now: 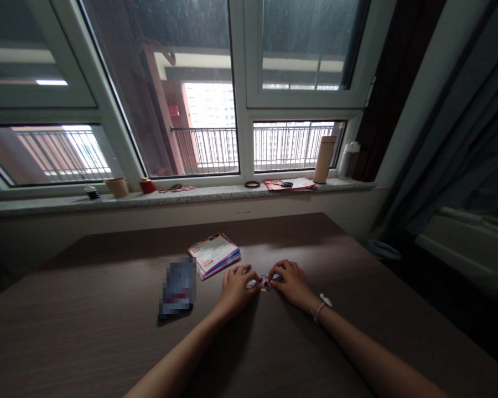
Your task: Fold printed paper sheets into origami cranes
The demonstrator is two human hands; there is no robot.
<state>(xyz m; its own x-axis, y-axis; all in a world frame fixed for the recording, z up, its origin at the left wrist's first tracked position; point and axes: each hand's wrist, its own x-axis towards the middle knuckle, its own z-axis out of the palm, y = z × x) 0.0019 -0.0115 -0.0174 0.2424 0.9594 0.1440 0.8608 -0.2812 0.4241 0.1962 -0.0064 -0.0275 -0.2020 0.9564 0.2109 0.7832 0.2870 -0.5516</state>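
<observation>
A small multicoloured piece that looks like folded paper point(265, 283) lies low over the table between my two hands. From its left side, my left hand point(237, 286) pinches it between thumb and fingertips. On the right, my right hand point(291, 281) grips the other end the same way, with a light bracelet point(322, 307) at the wrist. My fingers hide much of the piece, so its full shape does not show. Just beyond my left hand lies a stack of printed sheets point(216, 254). Left of that hand is a dark, blurred-out phone-like object point(177, 290).
The brown table point(87, 331) reaches toward a stone windowsill point(219, 193). On the sill stand a tan bottle point(324, 160), a clear bottle point(349, 161), a paper cup point(117, 187) and a red jar point(147, 186). Scissors point(288, 184) rest on papers there, near a bead bracelet point(252, 184).
</observation>
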